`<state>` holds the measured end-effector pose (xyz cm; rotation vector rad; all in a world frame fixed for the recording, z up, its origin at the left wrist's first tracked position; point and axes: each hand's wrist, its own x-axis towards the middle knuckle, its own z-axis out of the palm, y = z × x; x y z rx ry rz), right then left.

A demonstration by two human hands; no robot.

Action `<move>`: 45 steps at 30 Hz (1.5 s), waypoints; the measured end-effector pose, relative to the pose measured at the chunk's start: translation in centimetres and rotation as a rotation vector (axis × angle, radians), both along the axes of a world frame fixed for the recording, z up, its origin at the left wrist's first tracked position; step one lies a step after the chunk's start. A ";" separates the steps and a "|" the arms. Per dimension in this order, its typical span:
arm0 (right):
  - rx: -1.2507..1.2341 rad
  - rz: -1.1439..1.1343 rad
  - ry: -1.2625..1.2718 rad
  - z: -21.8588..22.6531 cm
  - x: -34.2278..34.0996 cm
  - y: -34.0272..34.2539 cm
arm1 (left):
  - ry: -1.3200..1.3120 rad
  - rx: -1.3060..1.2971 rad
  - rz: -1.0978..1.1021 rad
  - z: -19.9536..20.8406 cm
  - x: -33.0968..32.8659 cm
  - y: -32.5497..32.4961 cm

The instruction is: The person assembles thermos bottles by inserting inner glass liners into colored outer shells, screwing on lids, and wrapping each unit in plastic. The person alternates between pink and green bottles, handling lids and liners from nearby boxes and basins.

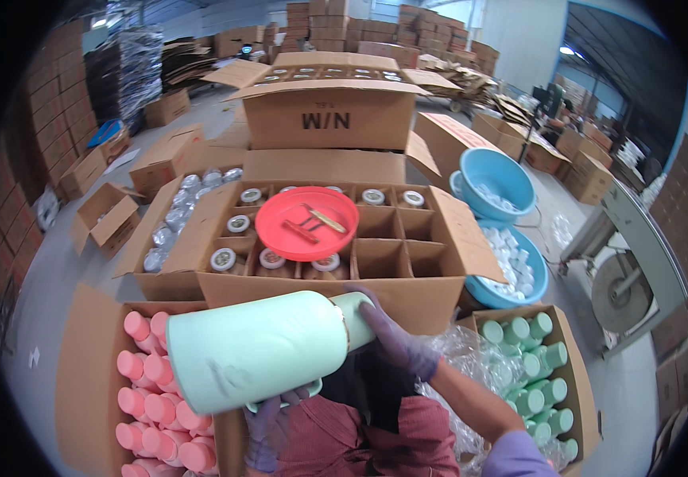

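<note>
A large mint-green vacuum jug (256, 346) lies tilted across my lap, its base toward the left and its narrower top toward the right. My left hand (268, 425), in a thin purple glove, is closed at the handle under the jug; part of its fingers is hidden behind the body. With the same kind of glove, my right hand (398, 338) wraps round the mint-green cup lid (353, 318) at the jug's top. A thin dark and brownish line shows where lid and body meet. Grey smudges mark the jug's side near its base.
Ahead stands a divided carton (320, 290) with several white-capped jars; a red tray (307, 246) holding small tools rests on it. Pink bottles (161, 409) fill a box at left, mint-green ones (531, 401) a box at right. Blue basins (499, 183) with white pieces stand beyond.
</note>
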<state>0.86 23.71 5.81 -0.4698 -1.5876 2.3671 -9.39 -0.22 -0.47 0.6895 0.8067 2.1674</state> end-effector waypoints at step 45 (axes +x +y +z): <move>0.702 -1.023 0.503 12.7 9.0 15.5 | 1.882 -0.232 0.329 5.8 -3.6 24.0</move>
